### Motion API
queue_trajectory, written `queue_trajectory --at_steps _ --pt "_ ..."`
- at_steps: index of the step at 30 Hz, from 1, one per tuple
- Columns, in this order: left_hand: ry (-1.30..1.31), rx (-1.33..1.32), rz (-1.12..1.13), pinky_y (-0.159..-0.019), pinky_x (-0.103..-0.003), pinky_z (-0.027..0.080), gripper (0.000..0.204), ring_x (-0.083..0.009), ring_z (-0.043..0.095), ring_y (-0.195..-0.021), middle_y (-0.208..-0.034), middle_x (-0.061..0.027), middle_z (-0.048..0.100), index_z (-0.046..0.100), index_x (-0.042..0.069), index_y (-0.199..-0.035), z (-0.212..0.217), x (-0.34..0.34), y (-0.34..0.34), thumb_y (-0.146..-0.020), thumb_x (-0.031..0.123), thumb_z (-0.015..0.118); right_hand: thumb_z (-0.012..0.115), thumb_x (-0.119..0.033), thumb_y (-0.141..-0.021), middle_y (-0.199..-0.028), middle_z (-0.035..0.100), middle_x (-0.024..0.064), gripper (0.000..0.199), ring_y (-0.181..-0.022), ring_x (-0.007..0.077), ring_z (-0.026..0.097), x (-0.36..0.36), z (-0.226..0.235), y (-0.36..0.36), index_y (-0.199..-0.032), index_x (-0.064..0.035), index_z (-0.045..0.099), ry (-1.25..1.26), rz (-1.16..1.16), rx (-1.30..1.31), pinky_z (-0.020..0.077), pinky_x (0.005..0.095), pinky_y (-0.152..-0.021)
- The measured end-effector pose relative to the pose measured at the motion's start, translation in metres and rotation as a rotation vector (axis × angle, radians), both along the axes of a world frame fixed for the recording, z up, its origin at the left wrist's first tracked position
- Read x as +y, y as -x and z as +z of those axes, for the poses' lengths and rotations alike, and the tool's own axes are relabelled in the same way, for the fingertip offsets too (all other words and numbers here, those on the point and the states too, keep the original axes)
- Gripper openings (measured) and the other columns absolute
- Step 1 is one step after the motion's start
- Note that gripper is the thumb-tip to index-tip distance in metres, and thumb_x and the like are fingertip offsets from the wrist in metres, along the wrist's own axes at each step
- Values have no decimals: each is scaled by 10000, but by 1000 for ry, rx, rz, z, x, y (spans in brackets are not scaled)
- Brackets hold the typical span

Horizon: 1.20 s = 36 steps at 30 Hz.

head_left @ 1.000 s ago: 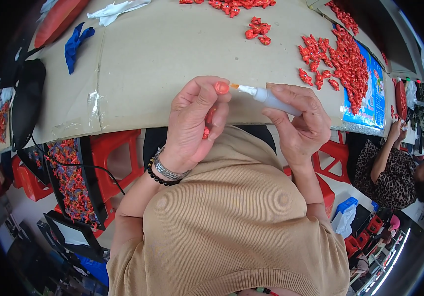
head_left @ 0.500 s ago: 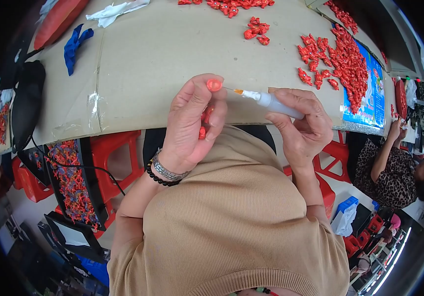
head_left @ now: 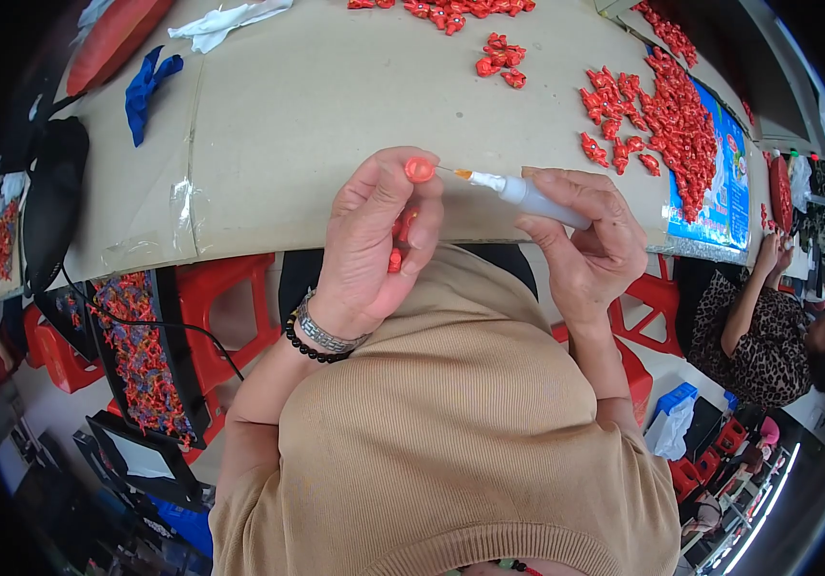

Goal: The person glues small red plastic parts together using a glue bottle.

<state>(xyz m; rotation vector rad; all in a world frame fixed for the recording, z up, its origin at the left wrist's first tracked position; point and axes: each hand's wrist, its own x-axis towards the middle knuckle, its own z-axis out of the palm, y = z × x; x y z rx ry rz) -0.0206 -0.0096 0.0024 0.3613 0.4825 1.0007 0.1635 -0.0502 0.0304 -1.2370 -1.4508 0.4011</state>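
Needle (head_left: 446, 169) of white bottle (head_left: 539, 203), gripped in right hand (head_left: 590, 235), meets or nearly meets red piece (head_left: 419, 170) pinched in left hand (head_left: 363, 235). Risks: slipping grip could prick a finger; oversqueezing could flood the piece; loosening curled fingers could drop other red pieces (head_left: 395, 260).

The wide fisheye head camera, left of a side-by-side pair, looked steeply down from the near side of the table (head_left: 316, 125), close enough to show the left hand (head_left: 363, 235) and right hand (head_left: 590, 250) at its near edge. The wearer's beige top (head_left: 441, 432) loomed large before the table, whose edge bowed.
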Motion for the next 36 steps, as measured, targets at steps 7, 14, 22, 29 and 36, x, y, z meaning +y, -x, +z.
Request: queue_trajectory --at_steps 7,14,22,29,36 --pt "-32 1 -28 -369 -189 351 286 -78 449 -561 -872 -30 603 585 44 -1066 -3 0 1 -976 308 522 658 167 -609 -900 700 144 337 -806 226 682 3 2 2 -919 37 686 -49 22 -26 544 274 -687" --pt "-42 21 -25 -372 -186 349 300 -77 460 -565 -870 -32 605 591 35 -1051 -2 -1 1 -976 316 520 678 157 -615 -891 698 148 334 -799 233 685 5 1 3 -923 27 680 -96 36 -106 547 283 -685" --pt "-45 22 -22 -374 -183 347 309 -74 457 -565 -867 -29 601 586 35 -1058 -3 -1 1 -974 326 519 684 149 -615 -886 696 147 319 -794 229 685 4 2 3 -909 27 674 -110 11 -148 545 279 -682" --pt "-38 -6 -19 -377 -186 320 285 -60 463 -522 -862 -28 607 584 64 -1033 -2 0 -1 -974 337 526 700 148 -613 -918 693 153 332 -806 221 685 0 4 1 -922 32 670 -52 13 -38 546 277 -672" --pt "-62 -49 -66 -370 -190 292 287 -71 437 -484 -842 -33 587 548 82 -1005 -4 1 -2 -995 359 472 781 70 -677 -966 681 201 327 -878 234 682 -5 12 6 -979 34 661 -101 64 -262 557 281 -721"
